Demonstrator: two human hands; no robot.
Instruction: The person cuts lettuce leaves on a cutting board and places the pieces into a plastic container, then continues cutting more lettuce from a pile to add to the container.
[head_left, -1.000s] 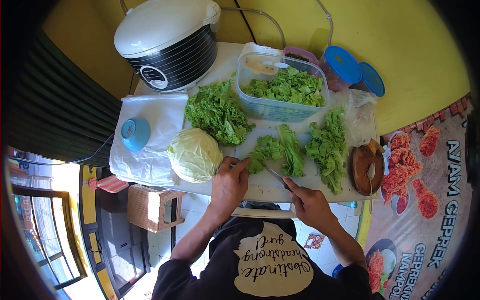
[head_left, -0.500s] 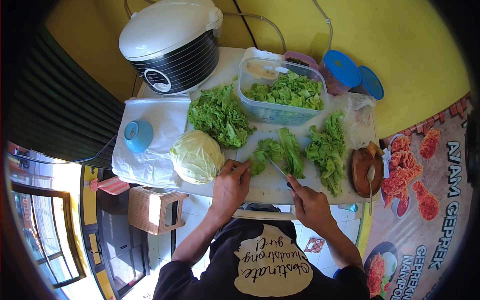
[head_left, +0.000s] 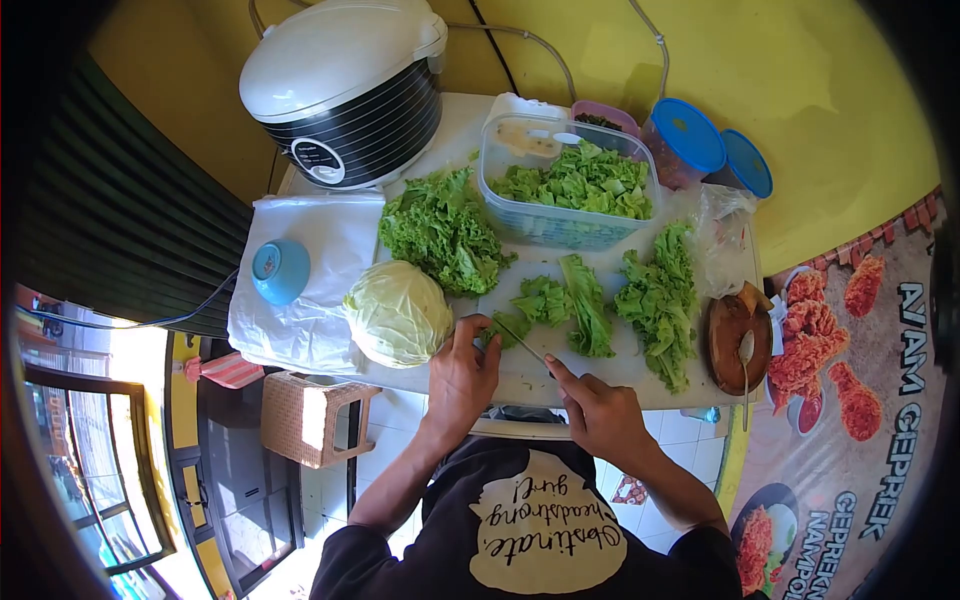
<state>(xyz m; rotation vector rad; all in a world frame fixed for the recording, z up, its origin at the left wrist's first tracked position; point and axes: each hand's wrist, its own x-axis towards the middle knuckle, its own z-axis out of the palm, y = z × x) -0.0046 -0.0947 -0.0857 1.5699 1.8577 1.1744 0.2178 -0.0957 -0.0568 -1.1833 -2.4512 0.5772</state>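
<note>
My right hand (head_left: 602, 412) is wrapped round the handle of a knife (head_left: 525, 346), whose blade points up and left over a small lettuce piece (head_left: 507, 328). My left hand (head_left: 462, 372) pinches the left edge of that piece between thumb and fingers, close to the blade. Just above lies a cut chunk of lettuce (head_left: 543, 301), with a long lettuce leaf (head_left: 588, 310) to its right. These rest on a white cutting board (head_left: 625, 368). A whole cabbage (head_left: 398, 314) sits left of my left hand, and a leafy lettuce bunch (head_left: 440, 235) lies behind it.
Behind the board stands a clear plastic tub (head_left: 570, 228) of chopped lettuce. More lettuce leaves (head_left: 658, 310) and a brown mortar (head_left: 722, 350) with a spoon are at right. At left are a blue bowl (head_left: 283, 272), white plastic sheets (head_left: 320, 335) and a rice cooker (head_left: 345, 95).
The knife and my right hand have shifted left and slightly down. A small lettuce piece now lies apart from the larger chunk, by my left fingers.
</note>
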